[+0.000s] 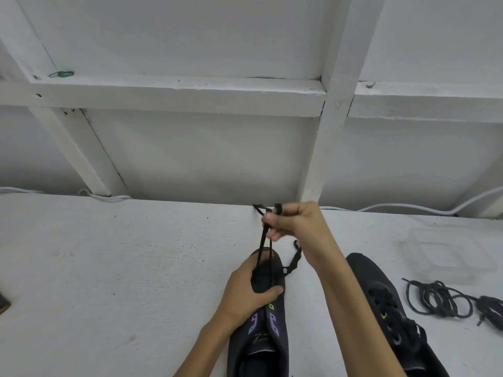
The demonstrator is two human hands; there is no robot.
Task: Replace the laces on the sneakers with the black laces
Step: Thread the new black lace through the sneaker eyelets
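Observation:
A black sneaker (262,338) with purple eyelet loops lies toe-away on the white table, its upper eyelets bare. My left hand (246,288) clamps its toe end. My right hand (295,223) is raised above the toe and pinches both strands of a black lace (263,240), pulled taut up from the lowest eyelets. One lace end (295,257) trails to the right of the toe. A second black sneaker (386,308) lies to the right, laced. A loose coil of dark laces (441,299) rests further right on the table.
A clear plastic container (449,251) sits at the right rear of the table. White cables (408,208) run along the table's back edge under a white framed wall. A green rubber band (61,74) lies on a wall ledge. A dark object (4,303) pokes in at the left edge.

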